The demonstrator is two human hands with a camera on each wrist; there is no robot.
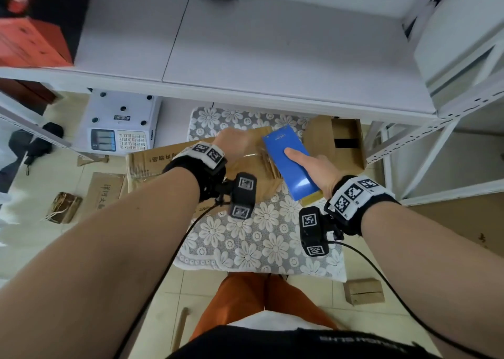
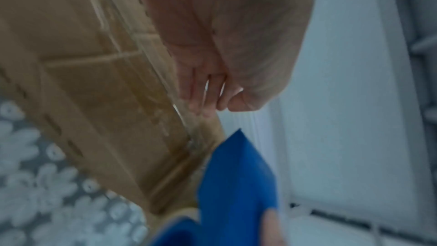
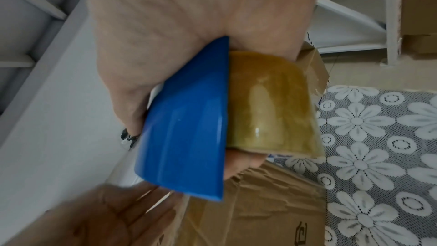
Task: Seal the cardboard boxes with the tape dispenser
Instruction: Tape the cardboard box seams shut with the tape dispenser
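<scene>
Blue tape dispenser [image 1: 289, 163] with a glossy yellowish-brown roll above a creased cardboard box [image 1: 152, 165].

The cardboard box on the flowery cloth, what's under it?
The cardboard box lies on a lace flower cloth. What that cloth covers is hidden. The left hand lies on the box top.

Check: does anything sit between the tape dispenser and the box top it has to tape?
Nothing visible does. The right hand holds the tape dispenser just over the cardboard box; the left hand rests flat beside it.
</scene>
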